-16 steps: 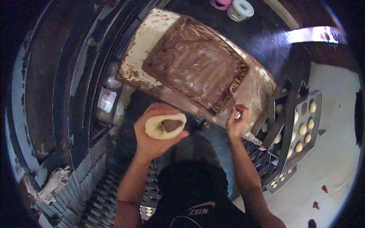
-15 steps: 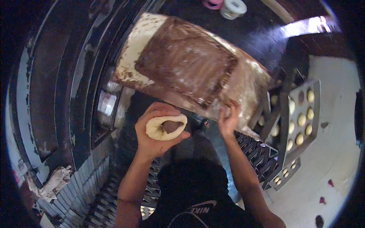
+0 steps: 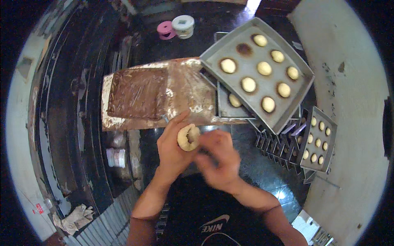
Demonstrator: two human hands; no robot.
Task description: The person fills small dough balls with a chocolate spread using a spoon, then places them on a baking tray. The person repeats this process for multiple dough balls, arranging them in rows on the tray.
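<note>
My left hand (image 3: 174,145) is wrapped round a pale piece of dough (image 3: 185,143), shaped into a cup with an open hollow on top. Some brown shows inside the hollow. Close against the dough's right side is my right hand (image 3: 220,160), its fingers bent but smeared by motion, so I cannot tell whether they grip the rim. Beyond both hands, a rectangular layer of brown paste (image 3: 138,93) lies on the floured wooden table (image 3: 191,88).
At the table's right end a metal tray (image 3: 262,88) holds several dough balls and a dark round mark. Another loaded tray (image 3: 330,143) sits on a metal rack (image 3: 276,148) at right. A white bucket (image 3: 183,28) and a pink container (image 3: 166,30) stand behind. Gloves (image 3: 74,219) lie lower left.
The view has swung to the right, bringing the trays fully in. My right hand has moved from beside the table to the dough, and the dough's opening looks narrower.
</note>
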